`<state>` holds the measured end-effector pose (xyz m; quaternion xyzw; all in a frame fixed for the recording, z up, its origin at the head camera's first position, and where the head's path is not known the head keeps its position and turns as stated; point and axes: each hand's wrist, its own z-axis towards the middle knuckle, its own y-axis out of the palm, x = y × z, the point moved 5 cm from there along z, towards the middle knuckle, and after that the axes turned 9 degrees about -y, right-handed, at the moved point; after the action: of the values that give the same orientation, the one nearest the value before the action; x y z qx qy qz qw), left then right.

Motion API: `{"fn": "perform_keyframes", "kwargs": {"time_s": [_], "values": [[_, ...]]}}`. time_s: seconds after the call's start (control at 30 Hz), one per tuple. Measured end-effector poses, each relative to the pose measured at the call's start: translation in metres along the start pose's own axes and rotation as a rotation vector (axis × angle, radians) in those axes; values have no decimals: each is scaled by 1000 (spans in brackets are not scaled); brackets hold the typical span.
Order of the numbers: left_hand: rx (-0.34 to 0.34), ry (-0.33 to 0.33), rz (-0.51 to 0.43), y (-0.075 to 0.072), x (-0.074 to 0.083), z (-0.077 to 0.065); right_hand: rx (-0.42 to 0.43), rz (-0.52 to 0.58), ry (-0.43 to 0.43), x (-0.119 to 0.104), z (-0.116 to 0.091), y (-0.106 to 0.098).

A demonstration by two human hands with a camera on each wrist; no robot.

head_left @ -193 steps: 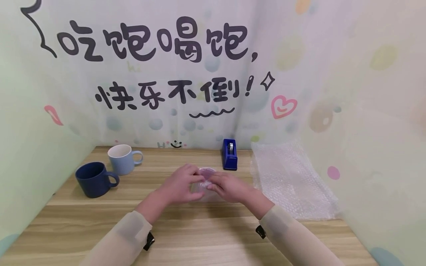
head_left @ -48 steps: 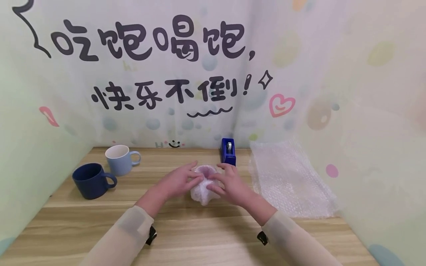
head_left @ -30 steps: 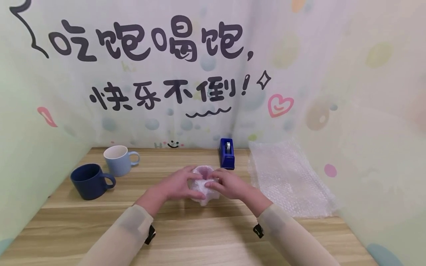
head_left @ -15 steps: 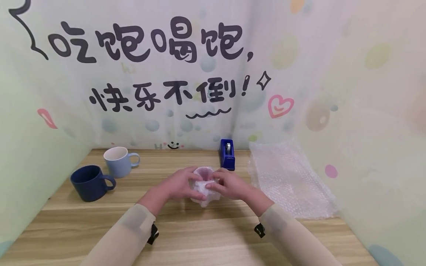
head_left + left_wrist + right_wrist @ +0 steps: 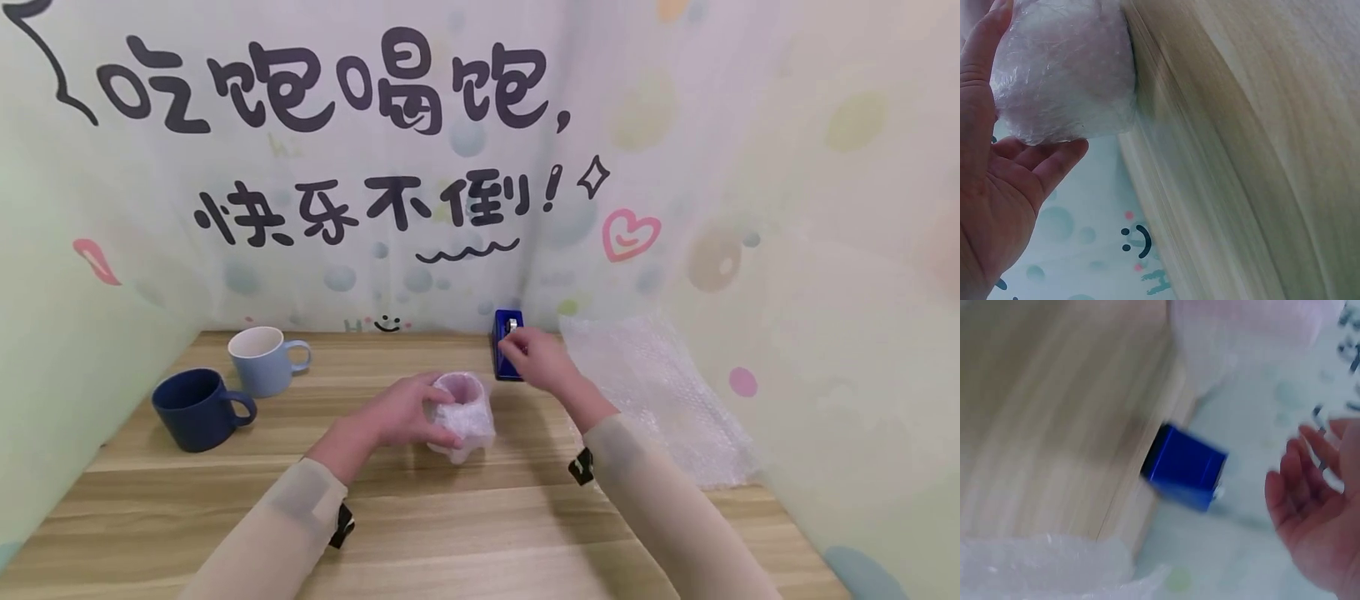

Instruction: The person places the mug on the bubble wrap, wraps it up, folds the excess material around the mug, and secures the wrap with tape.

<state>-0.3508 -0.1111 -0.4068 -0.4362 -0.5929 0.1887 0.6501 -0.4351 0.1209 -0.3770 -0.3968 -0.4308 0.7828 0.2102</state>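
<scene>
A pinkish cup wrapped in bubble wrap [image 5: 472, 423] stands on the table, its round mouth facing up. My left hand [image 5: 405, 412] grips its left side, thumb toward the near side and fingers behind. In the left wrist view the wrap [image 5: 1066, 75] looks crinkled and glossy around the cup. My right hand [image 5: 542, 358] is raised in front of a blue tape dispenser [image 5: 508, 372], partly hiding it. In the right wrist view that hand [image 5: 1319, 512] has loosely bent fingers with nothing in them, apart from the dispenser [image 5: 1185, 467].
A dark blue mug [image 5: 197, 417] and a light blue mug [image 5: 262, 367] stand at the left of the wooden table [image 5: 420, 533]. A sheet of bubble wrap [image 5: 652, 408] lies flat at the right. Behind rises a printed curtain [image 5: 330, 292].
My right hand has let go of the wrapped cup and moved right and back to the tape dispenser. My left hand stays on the cup; the wrap, earlier hidden by hands, now shows more.
</scene>
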Motion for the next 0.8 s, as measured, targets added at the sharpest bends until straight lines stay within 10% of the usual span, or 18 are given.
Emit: {"fn": "perform_keyframes", "kwargs": {"time_s": [0.2, 0.8], "values": [[1, 8, -13, 2, -3, 1, 26, -54, 327, 56, 20, 10], [8, 8, -23, 1, -6, 0, 73, 227, 647, 70, 34, 31]]}}
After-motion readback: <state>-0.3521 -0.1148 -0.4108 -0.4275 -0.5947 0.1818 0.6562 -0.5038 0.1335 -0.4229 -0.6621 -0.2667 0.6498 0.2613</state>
